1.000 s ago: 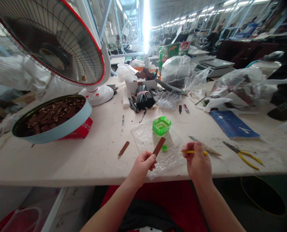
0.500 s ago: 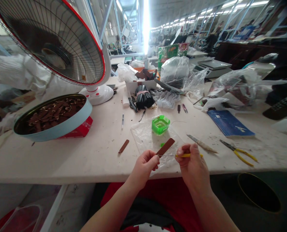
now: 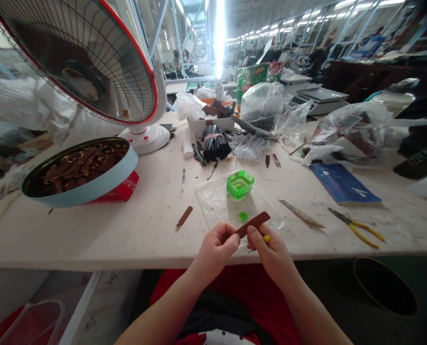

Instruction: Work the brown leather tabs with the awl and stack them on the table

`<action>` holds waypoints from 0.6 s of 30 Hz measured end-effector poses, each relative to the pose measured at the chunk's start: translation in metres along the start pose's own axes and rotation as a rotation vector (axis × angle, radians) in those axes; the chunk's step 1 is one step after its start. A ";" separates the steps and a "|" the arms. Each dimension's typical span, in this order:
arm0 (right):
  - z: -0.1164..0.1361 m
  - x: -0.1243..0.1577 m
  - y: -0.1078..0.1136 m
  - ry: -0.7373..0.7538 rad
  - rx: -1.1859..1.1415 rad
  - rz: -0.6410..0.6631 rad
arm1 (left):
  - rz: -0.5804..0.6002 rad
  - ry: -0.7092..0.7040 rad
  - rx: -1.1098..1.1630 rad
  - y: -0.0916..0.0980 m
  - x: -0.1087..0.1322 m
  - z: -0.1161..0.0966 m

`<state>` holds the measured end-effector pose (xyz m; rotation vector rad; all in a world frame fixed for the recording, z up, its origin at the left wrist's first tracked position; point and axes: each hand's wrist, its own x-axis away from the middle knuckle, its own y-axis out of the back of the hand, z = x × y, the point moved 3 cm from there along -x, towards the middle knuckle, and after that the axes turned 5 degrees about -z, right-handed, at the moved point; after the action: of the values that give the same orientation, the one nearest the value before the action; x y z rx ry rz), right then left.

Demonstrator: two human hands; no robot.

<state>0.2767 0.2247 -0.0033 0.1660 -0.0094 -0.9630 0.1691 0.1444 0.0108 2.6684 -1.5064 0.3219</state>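
My left hand (image 3: pixel 219 244) pinches the near end of a brown leather-like strip (image 3: pixel 256 223). The thumb and fingers of my right hand (image 3: pixel 271 247) close on the strip's middle. Tucked in that same hand is a thin awl-like tool with a yellow handle (image 3: pixel 266 238); its metal tip pokes out below the fingers. Behind the strip lies a small green cap (image 3: pixel 243 217) on a clear plastic sheet (image 3: pixel 213 201), which also bears an open green container (image 3: pixel 240 184). Another brown strip with a small metal fitting (image 3: pixel 184 217) rests left of my hands.
A round tin of brown pieces (image 3: pixel 80 184) stands tilted on the left beside a fan (image 3: pixel 151 139). A knife (image 3: pixel 301 214), yellow-handled pliers (image 3: pixel 357 227) and a blue booklet (image 3: pixel 344 184) lie on the right. Bundled black strips (image 3: pixel 215 146) and plastic bags (image 3: pixel 262 105) are at the back.
My right hand has moved left and taken hold of the strip, with the yellow-handled tool now turned into the palm. Its shaft no longer points at the strip's near end.
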 end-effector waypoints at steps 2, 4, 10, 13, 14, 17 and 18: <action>-0.002 -0.003 -0.002 -0.021 0.004 -0.010 | 0.020 0.020 -0.017 0.001 0.001 0.002; -0.004 -0.004 0.000 -0.035 -0.023 -0.015 | 0.028 0.037 -0.017 0.002 0.001 0.003; -0.009 -0.001 -0.005 -0.132 -0.084 0.080 | -0.020 -0.011 -0.065 0.002 -0.002 0.005; -0.009 0.001 -0.011 -0.162 -0.088 0.070 | -0.060 -0.060 -0.137 0.002 -0.001 0.008; -0.010 0.001 -0.013 -0.168 -0.089 0.067 | -0.061 -0.070 -0.153 0.003 0.000 0.009; -0.014 0.001 -0.022 -0.160 -0.080 0.107 | -0.022 -0.076 -0.190 0.007 0.002 0.015; -0.016 0.001 -0.026 -0.153 -0.076 0.130 | -0.001 -0.077 -0.212 0.011 0.002 0.017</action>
<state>0.2575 0.2121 -0.0230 0.0203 -0.1229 -0.8433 0.1629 0.1341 -0.0061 2.5414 -1.4670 0.0557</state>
